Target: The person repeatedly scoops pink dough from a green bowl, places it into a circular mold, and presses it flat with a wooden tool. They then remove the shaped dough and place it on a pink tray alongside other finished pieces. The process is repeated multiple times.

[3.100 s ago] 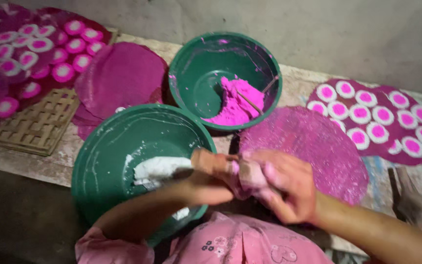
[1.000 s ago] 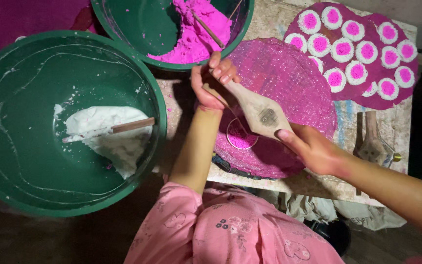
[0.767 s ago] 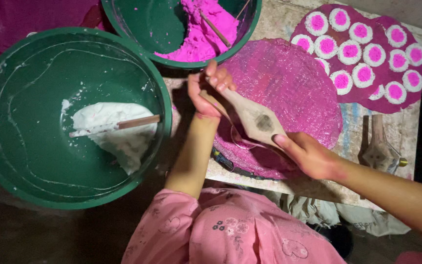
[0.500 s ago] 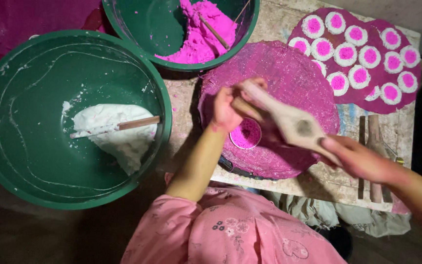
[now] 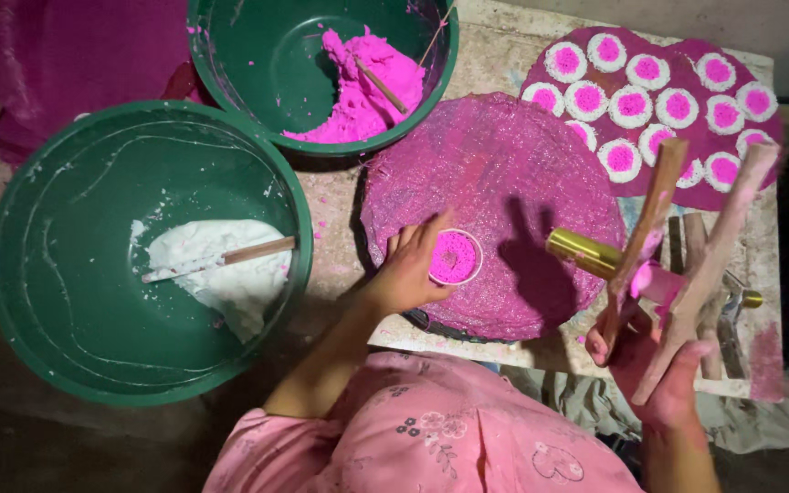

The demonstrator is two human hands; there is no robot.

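Note:
My left hand (image 5: 408, 267) rests on a round pink mat (image 5: 495, 201), its fingers touching a small round cake (image 5: 455, 257) with a pink middle and a white rim. My right hand (image 5: 657, 365) is lifted at the right and grips a hinged wooden mould (image 5: 687, 246), its two halves spread apart. A short brass cylinder (image 5: 582, 253) lies on the mat's right edge, close to the mould.
A big green basin (image 5: 38, 310) at left holds white paste and a stick. A second green basin (image 5: 230, 55) at top holds pink paste and a stick. Several finished pink-and-white cakes lie on a pink sheet (image 5: 760, 155) at top right. More wooden tools lie at far right.
The mould was pressed down on the mat with both hands, then lifted away to the right and opened. A round cake is left on the mat, and my left hand now touches it.

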